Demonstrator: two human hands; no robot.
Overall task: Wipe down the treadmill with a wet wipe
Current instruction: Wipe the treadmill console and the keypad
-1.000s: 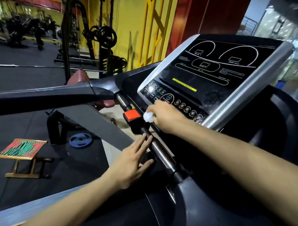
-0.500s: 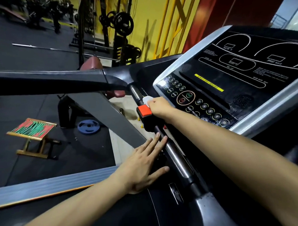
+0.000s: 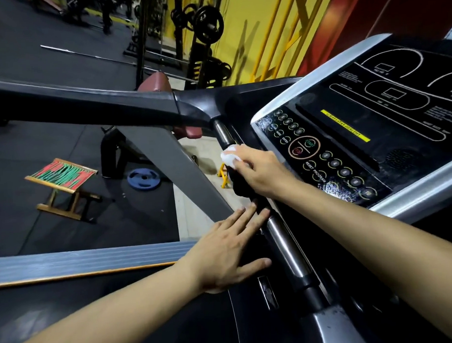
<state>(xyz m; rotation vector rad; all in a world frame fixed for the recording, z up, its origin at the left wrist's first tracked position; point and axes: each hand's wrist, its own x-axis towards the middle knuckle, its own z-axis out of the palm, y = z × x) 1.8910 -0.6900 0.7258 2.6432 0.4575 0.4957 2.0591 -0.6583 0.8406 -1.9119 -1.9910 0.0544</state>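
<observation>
The treadmill's black console (image 3: 348, 140), with round buttons and a silver rim, fills the right side. A metal crossbar (image 3: 282, 236) runs in front of it, from the left handrail (image 3: 87, 104) down toward me. My right hand (image 3: 261, 169) grips a crumpled white wet wipe (image 3: 229, 157) and presses it on the upper crossbar, covering the orange clip seen earlier. My left hand (image 3: 231, 251) lies flat with straight fingers on the black surface beside the bar, fingertips touching it.
On the black gym floor at the left stand a small woven folding stool (image 3: 62, 178) and a blue weight plate (image 3: 141, 177). A weight rack (image 3: 203, 37) stands against the yellow wall behind. The treadmill's grey side rail (image 3: 81, 260) crosses below the stool.
My right hand has slid the wipe up the crossbar, from the console's lower edge to the upper bar past the orange clip. The view has shifted left. My left hand has stayed flat.
</observation>
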